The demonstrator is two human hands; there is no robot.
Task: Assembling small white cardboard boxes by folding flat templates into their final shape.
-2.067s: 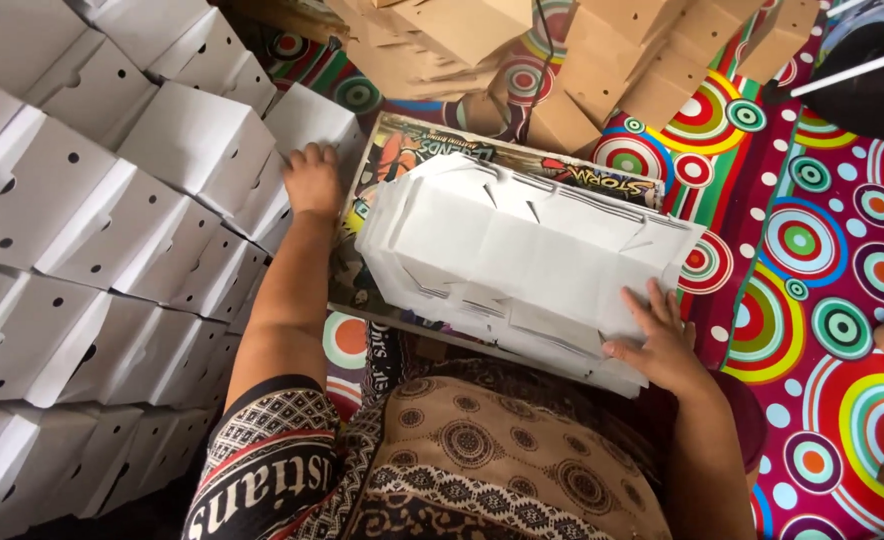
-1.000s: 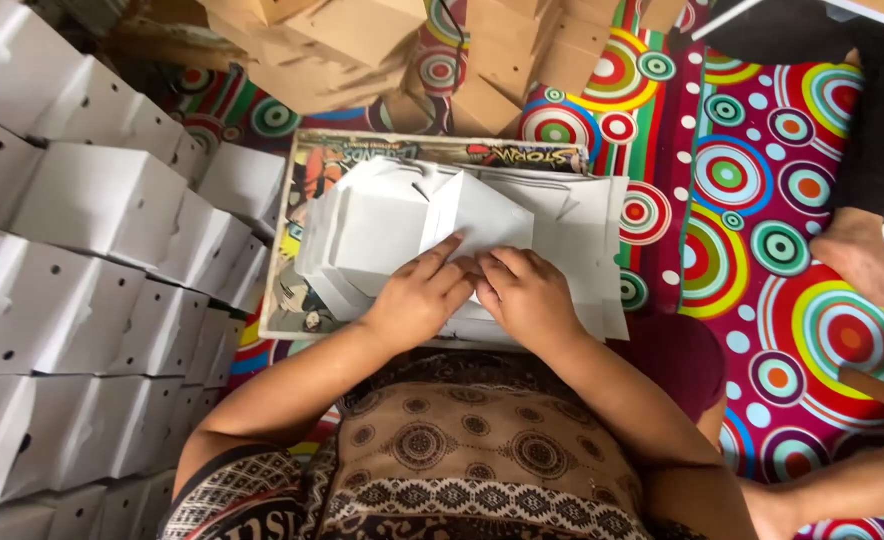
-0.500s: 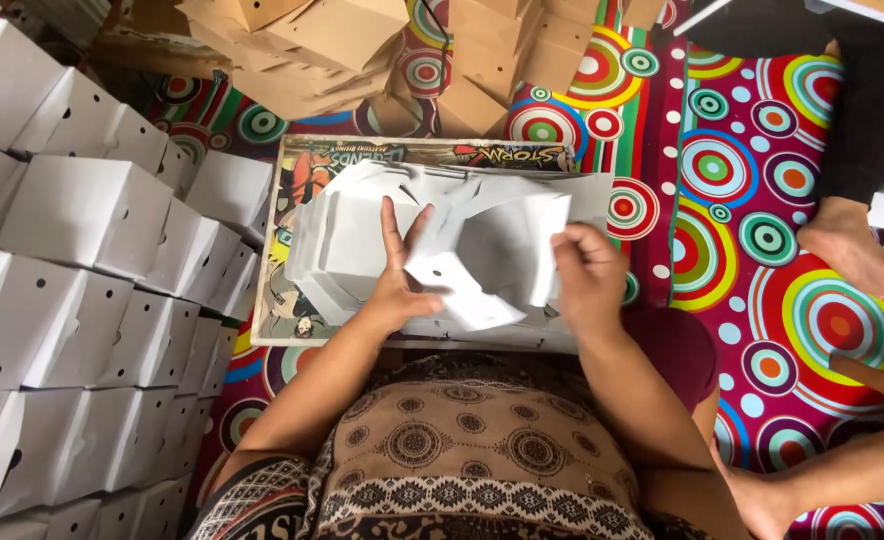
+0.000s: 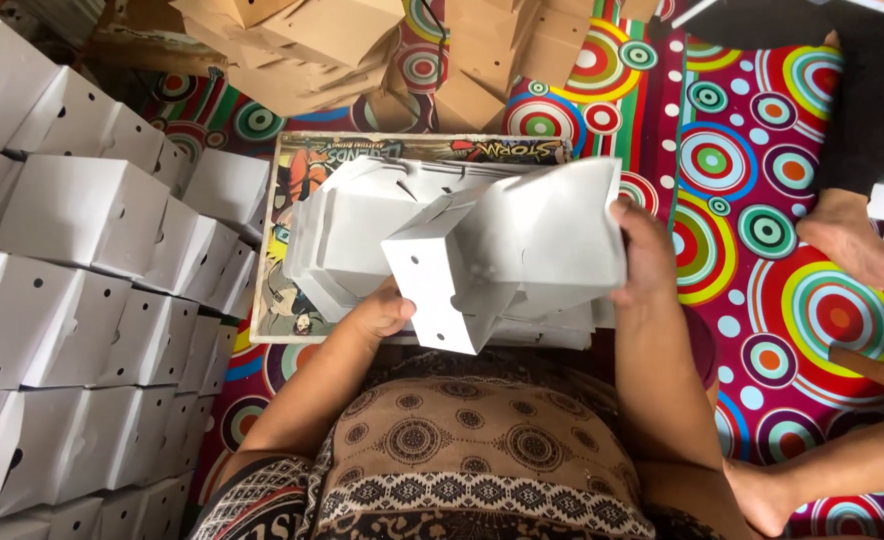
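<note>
I hold a half-folded white cardboard box [image 4: 507, 255] up in front of my lap with both hands. My left hand [image 4: 382, 312] grips its lower left side from beneath. My right hand [image 4: 644, 252] clasps its right edge. Under the box lies a pile of flat white box blanks [image 4: 357, 225] on a picture-printed board [image 4: 302, 170].
Rows of finished white boxes with small holes [image 4: 82, 290] fill the left side. A heap of brown cardboard boxes [image 4: 332, 45] lies at the top. A mat with colourful circles [image 4: 762, 180] covers the floor. Another person's foot [image 4: 852, 245] and a second foot [image 4: 762, 490] are at the right.
The white blank has been lifted off the pile and folded into a box shape. My left hand moved under it, my right hand to its right edge.
</note>
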